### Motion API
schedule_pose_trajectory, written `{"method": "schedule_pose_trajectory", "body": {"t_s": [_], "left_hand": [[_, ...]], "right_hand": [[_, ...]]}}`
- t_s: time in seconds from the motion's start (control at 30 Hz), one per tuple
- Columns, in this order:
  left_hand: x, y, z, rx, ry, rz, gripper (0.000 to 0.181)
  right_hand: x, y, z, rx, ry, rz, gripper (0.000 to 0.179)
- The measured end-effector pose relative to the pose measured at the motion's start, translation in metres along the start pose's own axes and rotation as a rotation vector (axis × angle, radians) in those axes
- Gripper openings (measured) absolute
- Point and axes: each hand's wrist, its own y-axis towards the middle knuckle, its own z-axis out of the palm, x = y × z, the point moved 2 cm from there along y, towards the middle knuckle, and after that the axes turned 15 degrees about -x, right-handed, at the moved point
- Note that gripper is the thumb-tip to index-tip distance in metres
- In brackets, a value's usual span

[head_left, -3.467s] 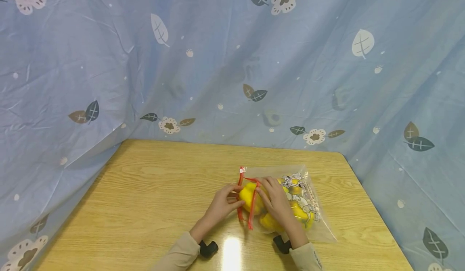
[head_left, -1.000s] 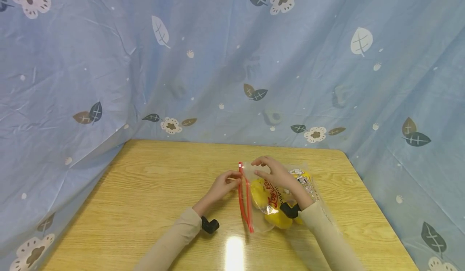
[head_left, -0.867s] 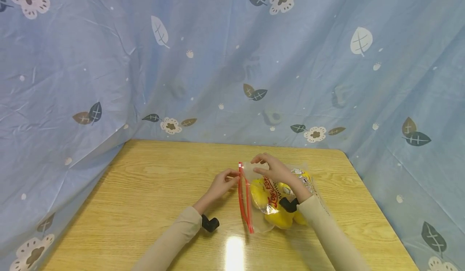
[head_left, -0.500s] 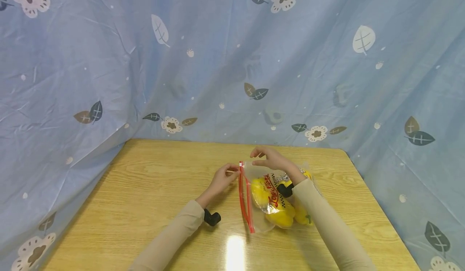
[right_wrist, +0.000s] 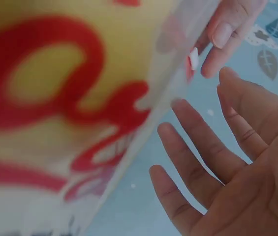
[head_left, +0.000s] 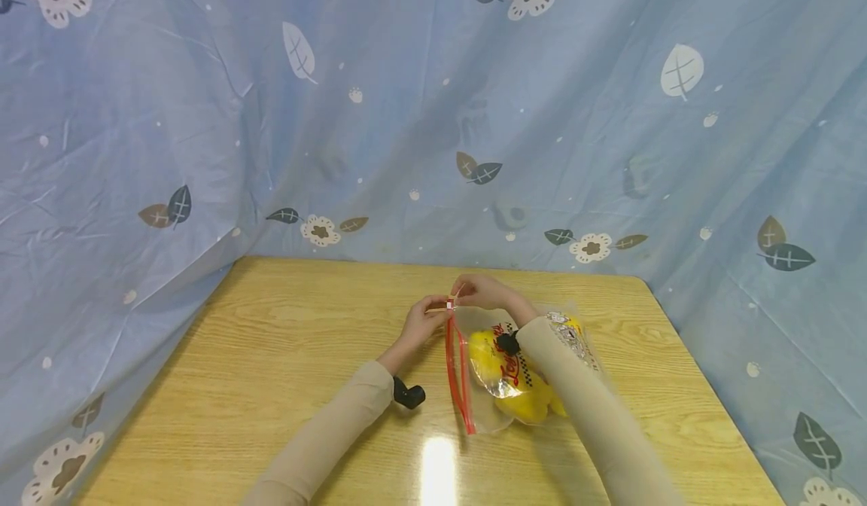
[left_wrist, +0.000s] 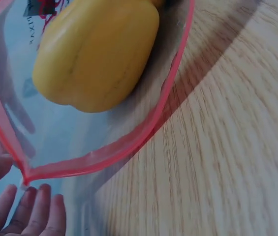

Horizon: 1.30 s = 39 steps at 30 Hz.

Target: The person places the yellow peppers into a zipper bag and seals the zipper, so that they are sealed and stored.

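A clear zip-top bag (head_left: 484, 416) with red edging strips and red lettering lies on the table, with several yellow bell peppers (head_left: 528, 400) inside. Its red-edged mouth gapes in the left wrist view, with one bell pepper (left_wrist: 99, 54) behind it. At the bag's far corner is a small white tab (right_wrist: 194, 58). My left hand (head_left: 421, 321) has its thumb and fingers spread around that corner, tips close to the tab. From the other side my right hand (head_left: 484, 291) reaches over the same corner; in the right wrist view its fingers are loosely bent and hold nothing.
The wooden table (head_left: 305, 340) extends to the left of the bag. A blue patterned curtain (head_left: 379, 152) hangs behind and along both sides. Each wrist carries a black camera mount (head_left: 409, 394), and the right sleeve (head_left: 589, 408) covers part of the bag.
Earlier my left hand was at a bell pepper in the bag's mouth and my right hand lay on the bag. Both have moved to the far corner, and the pepper sits deeper inside.
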Motion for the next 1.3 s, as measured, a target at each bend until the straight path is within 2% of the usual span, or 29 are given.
{"method": "schedule_pose_trajectory", "body": {"t_s": [0.1, 0.27, 0.43, 0.6, 0.83, 0.9, 1.07, 1.3], "left_hand": [[0.002, 0.002, 0.002, -0.011, -0.027, -0.012, 0.036], [0.007, 0.004, 0.004, -0.029, -0.058, -0.025, 0.032], [0.006, 0.004, 0.007, -0.058, -0.041, -0.005, 0.026], [0.008, 0.006, 0.009, -0.077, -0.036, -0.024, 0.022], [0.033, 0.018, 0.013, -0.119, -0.034, -0.018, 0.018], [0.035, 0.02, 0.014, -0.132, -0.021, -0.019, 0.017], [0.03, 0.02, 0.013, -0.136, -0.008, -0.023, 0.018], [0.0, 0.008, 0.01, -0.106, -0.008, -0.009, 0.02]], "right_hand": [[0.0, 0.005, 0.003, 0.014, 0.004, 0.036, 0.018], [0.0, 0.009, 0.004, 0.035, 0.006, 0.045, 0.019], [0.001, 0.01, 0.002, 0.054, 0.015, 0.025, 0.015], [-0.003, 0.01, 0.003, 0.082, 0.065, -0.006, 0.011], [-0.012, 0.008, 0.004, 0.076, 0.138, 0.0, 0.012], [-0.013, 0.007, 0.003, 0.064, 0.154, 0.005, 0.013], [-0.014, 0.007, 0.003, 0.03, 0.166, -0.011, 0.013], [-0.016, 0.007, 0.001, 0.0, 0.19, 0.009, 0.013]]}}
